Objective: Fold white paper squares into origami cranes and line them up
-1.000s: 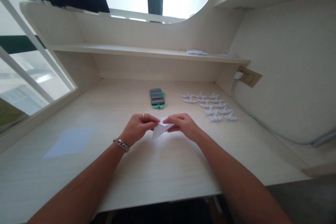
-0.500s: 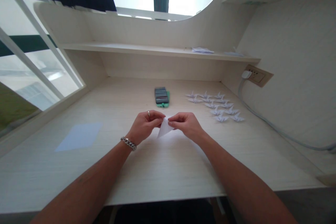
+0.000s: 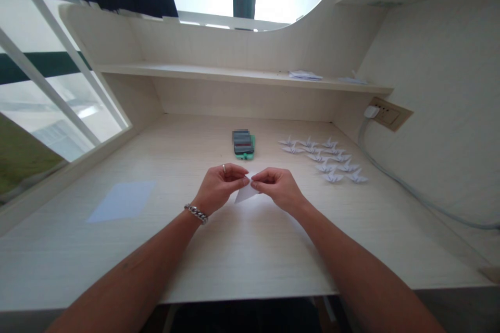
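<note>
A small piece of folded white paper (image 3: 246,194) is pinched between my two hands, just above the middle of the desk. My left hand (image 3: 223,186), with a ring on one finger and a chain bracelet at the wrist, grips its upper left part. My right hand (image 3: 278,187) pinches it from the right, the two thumbs close together. Part of the paper is hidden behind the fingers. Several folded white paper cranes (image 3: 318,157) stand in rows to the right, beyond my right hand. A flat white sheet of paper (image 3: 122,201) lies to the left.
Behind my hands a dark and green object (image 3: 244,144) with a blurred top lies on the desk (image 3: 250,265). Papers (image 3: 305,75) rest on the shelf (image 3: 219,74). A grey cable (image 3: 406,182) runs from the wall socket (image 3: 390,114) along the right side.
My left thumb has moved right along the paper, nearer to the right thumb. The view has shifted slightly, and the things on the desk stay in place.
</note>
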`<act>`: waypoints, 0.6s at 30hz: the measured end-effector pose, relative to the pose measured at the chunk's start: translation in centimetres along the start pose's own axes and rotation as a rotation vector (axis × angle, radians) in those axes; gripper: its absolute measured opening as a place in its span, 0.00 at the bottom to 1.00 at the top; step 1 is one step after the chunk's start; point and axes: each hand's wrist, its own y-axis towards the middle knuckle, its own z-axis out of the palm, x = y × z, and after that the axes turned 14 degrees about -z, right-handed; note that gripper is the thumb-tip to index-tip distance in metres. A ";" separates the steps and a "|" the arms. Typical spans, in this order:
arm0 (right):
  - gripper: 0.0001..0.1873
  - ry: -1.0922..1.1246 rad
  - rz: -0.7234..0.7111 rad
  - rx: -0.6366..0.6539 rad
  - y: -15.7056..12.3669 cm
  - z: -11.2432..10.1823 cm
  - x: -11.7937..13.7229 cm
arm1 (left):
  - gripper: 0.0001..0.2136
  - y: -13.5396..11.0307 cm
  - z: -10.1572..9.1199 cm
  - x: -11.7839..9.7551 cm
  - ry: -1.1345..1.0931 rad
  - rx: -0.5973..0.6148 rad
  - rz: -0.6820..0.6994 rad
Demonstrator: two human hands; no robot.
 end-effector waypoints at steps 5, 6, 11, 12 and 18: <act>0.13 0.046 0.078 -0.050 0.1 0.4 0.1 | 0.12 -0.1 0.2 -0.2 -0.042 -0.022 -0.035; 0.13 0.055 0.095 -0.065 0.1 0.5 0.1 | 0.13 -0.1 0.2 -0.2 -0.050 -0.020 -0.047; 0.16 0.074 0.127 -0.121 0.2 0.5 0.2 | 0.16 0.1 0.0 0.0 0.011 0.027 -0.062; 0.17 0.072 0.128 -0.124 0.2 0.5 0.2 | 0.17 0.1 0.0 0.1 0.019 0.023 -0.055; 0.18 0.072 0.121 -0.117 0.1 0.7 -0.2 | 0.18 0.1 0.1 0.1 -0.013 -0.006 -0.061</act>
